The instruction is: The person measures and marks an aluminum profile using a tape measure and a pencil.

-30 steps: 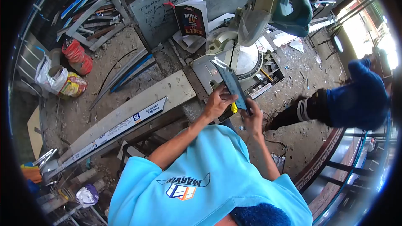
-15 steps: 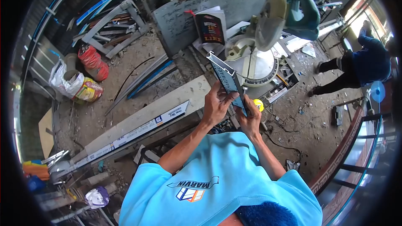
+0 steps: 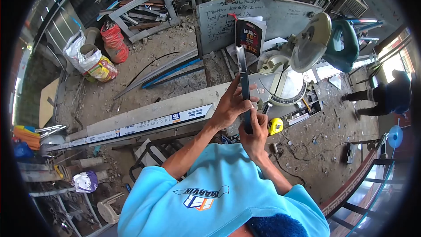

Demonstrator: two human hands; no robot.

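Fingers of both hands, left hand (image 3: 229,106) above right hand (image 3: 253,131), grip the upright aluminium strip (image 3: 244,83).

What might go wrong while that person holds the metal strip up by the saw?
The short grey aluminium strip is gripped edge-on in both bare hands, left and right, so a sharp cut end might nick skin. If it slips, it could drop onto the yellow tape measure or the mitre saw's round blade guard close by.

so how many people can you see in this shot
2. The camera wearer fills the bottom centre, in a light blue shirt, with left hand and right hand gripping a short metal profile piece. A second person bends over at the far right. Others may be hidden.
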